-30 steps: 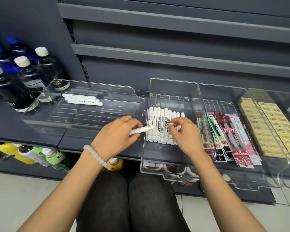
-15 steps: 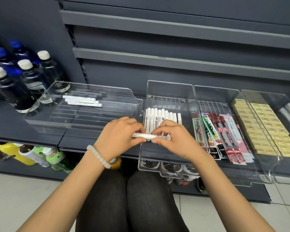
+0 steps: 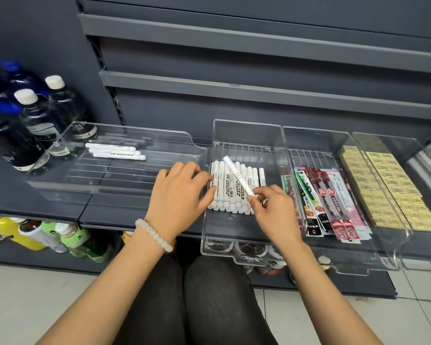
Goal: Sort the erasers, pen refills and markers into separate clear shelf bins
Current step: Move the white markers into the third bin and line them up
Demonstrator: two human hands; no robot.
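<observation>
A white marker is pinched at its near end by the thumb and fingertips of the right hand, and is held tilted so that its far end rises above the row of markers lying side by side in the middle clear bin. The left hand is placed at the left end of that row, its fingers loosely curled against the outermost marker and closed on nothing; a white bead bracelet is worn on that wrist. The two hands are kept apart, with the row between them.

The marker is judged to be light, stiff and smooth, so it is likely to roll or slip if gripped only at the tip; a hold nearer the middle of the barrel would be steadier when it is laid into the row.

To the right, packets of pen refills are laid in the next bin, and yellow erasers are stacked in rows in the bin beyond. To the left, three more white markers are left in a wide clear tray turned sideways on the shelf. Dark bottles with white and blue caps are stood at the far left, and coloured drink bottles are seen on the shelf below.
</observation>
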